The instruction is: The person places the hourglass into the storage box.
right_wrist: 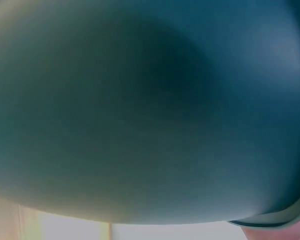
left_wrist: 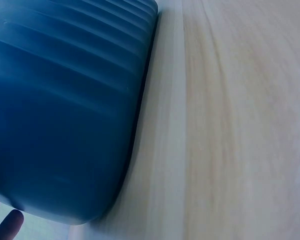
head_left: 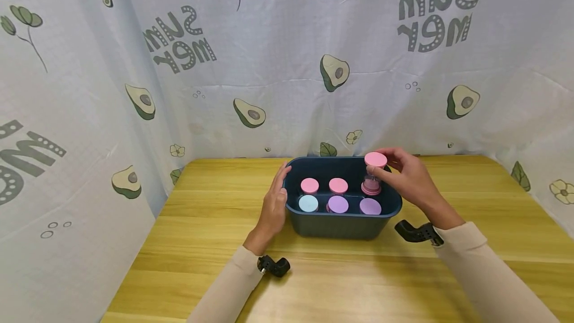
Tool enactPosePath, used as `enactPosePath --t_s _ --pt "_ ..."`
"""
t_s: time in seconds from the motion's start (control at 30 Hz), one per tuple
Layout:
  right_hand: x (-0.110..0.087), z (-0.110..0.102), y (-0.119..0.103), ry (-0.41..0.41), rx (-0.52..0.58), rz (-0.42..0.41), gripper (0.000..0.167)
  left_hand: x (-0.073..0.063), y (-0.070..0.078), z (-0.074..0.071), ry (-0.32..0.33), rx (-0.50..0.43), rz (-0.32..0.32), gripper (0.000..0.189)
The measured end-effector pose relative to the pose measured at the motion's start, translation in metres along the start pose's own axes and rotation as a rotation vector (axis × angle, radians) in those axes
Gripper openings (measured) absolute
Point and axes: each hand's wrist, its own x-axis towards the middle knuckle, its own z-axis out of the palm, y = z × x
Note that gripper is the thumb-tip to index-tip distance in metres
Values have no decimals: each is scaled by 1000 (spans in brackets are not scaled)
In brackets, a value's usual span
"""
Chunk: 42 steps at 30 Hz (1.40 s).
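Observation:
A dark blue-green bin [head_left: 336, 227] stands on the wooden table, its wall filling much of both wrist views. At the bin's right end my right hand [head_left: 410, 176] pinches a small clear jar with a pink lid [head_left: 375, 159], thumb in front. Under that lid, a clear section and a pink ringed base [head_left: 371, 188] show; whether they are one piece with it I cannot tell. My left hand [head_left: 273, 208] rests along the bin's left side with its fingers extended. Inside the bin, two pink lids [head_left: 338, 186] sit behind a light blue lid [head_left: 308, 203] and two purple lids [head_left: 370, 207].
The wooden table [head_left: 215, 203] extends on both sides of the bin and in front of it. A white curtain [head_left: 287, 54] printed with avocados hangs behind the table's back edge and along its left side. A black wrist camera mount is on each wrist.

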Motion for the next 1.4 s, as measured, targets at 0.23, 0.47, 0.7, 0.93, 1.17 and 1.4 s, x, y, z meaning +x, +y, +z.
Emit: enactPosePath --t_s 0.23,0.47,0.7,0.93,1.17,1.4 --pt "3 6 5 -23 -25 -39 51 0 -1 0 2 3 0 54" --pt "6 9 7 -62 -69 -81 45 1 -2 0 1 -2 5 54" --pt "7 10 11 -107 -108 -126 40 1 -1 0 2 0 3 53" --pt "7 11 12 -162 -148 -122 41 1 -1 1 7 -2 -5 53" --pt "8 10 11 -195 -190 -120 41 1 -2 1 5 0 4 53" --pt "9 11 12 -228 -242 -129 43 0 -1 1 1 5 -2 53"
